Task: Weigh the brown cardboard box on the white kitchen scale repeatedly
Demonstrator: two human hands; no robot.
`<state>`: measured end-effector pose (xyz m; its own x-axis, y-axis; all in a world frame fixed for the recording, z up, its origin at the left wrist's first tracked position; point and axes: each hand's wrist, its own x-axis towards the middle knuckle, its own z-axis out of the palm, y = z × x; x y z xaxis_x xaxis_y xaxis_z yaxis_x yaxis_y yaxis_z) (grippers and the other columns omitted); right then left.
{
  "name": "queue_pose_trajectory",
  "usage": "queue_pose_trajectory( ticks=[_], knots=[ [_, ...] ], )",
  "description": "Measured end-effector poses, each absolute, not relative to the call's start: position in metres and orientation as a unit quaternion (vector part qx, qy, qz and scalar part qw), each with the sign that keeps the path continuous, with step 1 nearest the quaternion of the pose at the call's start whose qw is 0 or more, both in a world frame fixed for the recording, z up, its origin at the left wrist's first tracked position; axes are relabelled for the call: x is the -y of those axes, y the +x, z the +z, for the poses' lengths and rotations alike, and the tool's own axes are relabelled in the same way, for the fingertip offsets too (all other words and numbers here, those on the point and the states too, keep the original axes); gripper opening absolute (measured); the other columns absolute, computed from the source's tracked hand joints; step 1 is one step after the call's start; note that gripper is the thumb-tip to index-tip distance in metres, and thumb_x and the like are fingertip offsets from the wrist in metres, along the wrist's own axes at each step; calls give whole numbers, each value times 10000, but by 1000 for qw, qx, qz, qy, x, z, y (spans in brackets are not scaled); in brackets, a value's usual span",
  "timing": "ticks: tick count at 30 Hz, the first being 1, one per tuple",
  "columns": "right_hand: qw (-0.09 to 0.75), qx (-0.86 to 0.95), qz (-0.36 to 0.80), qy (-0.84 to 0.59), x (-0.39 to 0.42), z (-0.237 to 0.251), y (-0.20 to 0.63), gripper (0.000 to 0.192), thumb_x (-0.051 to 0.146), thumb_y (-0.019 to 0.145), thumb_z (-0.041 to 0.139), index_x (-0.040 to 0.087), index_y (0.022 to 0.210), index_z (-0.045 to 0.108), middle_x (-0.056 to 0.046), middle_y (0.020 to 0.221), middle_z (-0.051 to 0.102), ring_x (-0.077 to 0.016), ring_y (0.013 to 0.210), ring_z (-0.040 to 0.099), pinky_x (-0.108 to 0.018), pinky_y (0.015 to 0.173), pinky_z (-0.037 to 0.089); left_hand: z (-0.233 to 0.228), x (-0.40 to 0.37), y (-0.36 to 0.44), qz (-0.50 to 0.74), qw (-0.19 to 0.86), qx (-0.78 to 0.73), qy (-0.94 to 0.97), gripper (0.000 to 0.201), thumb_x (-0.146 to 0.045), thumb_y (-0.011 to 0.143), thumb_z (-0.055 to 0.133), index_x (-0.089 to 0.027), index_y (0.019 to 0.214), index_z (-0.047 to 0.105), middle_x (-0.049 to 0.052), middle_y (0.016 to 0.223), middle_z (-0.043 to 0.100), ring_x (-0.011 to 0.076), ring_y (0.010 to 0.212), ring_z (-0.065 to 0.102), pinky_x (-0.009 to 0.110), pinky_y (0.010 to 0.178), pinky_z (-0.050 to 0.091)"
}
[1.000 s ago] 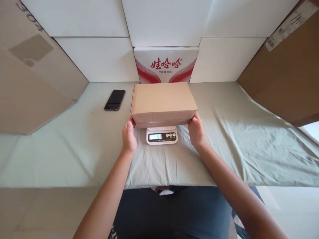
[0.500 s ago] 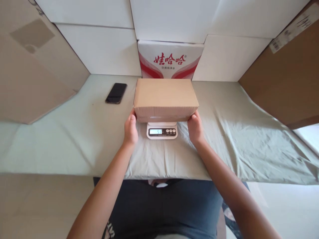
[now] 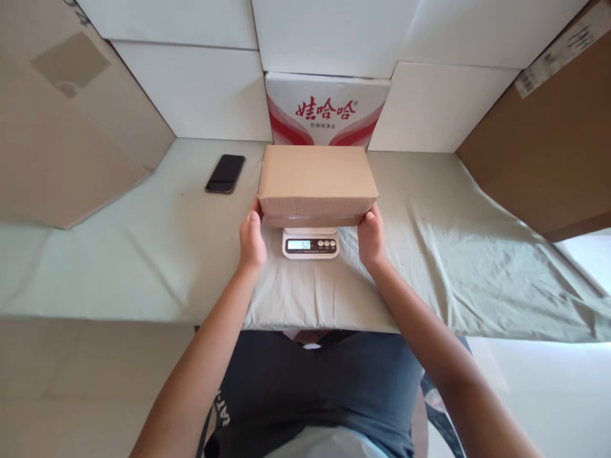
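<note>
A brown cardboard box (image 3: 317,173), closed and taped along its front, sits over a white digital kitchen scale (image 3: 311,254) on the cloth-covered table. My left hand (image 3: 252,236) grips its lower left front corner, thumb in front and fingers partly hidden behind the side. At the lower right front corner, my right hand (image 3: 371,236) holds it the same way. The box covers the scale's platform, so I cannot tell how fully it rests there. Below the box, the lit display (image 3: 298,245) reads what looks like 52, beside several round buttons.
A black phone (image 3: 226,173) lies on the cloth to the left. White boxes (image 3: 195,92) form a wall behind, with a red-and-white printed carton (image 3: 326,108) in the middle. Large brown cartons stand at left (image 3: 71,146) and right (image 3: 554,133). The table's front edge is close to me.
The scale's display has gone from about 51 to about 52. Both hands stay on the box's corners. The view has shifted slightly.
</note>
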<state>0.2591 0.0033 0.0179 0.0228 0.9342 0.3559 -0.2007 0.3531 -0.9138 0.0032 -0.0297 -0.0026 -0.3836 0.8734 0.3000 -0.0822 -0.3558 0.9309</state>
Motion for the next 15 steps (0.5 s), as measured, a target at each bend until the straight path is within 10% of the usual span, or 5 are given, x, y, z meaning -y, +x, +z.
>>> queue_pose_trajectory(
  ticks=[15],
  knots=[
    [634, 541, 420, -358, -41, 62, 252, 581, 665, 864, 504, 366, 1348, 623, 10, 1436, 682, -298, 1504, 498, -475, 1322, 380, 43, -24, -14, 650, 425, -411, 477, 629, -722, 909, 602, -224, 1265, 751, 104, 1401, 731, 337, 1571, 438, 520, 1321, 327]
  ],
)
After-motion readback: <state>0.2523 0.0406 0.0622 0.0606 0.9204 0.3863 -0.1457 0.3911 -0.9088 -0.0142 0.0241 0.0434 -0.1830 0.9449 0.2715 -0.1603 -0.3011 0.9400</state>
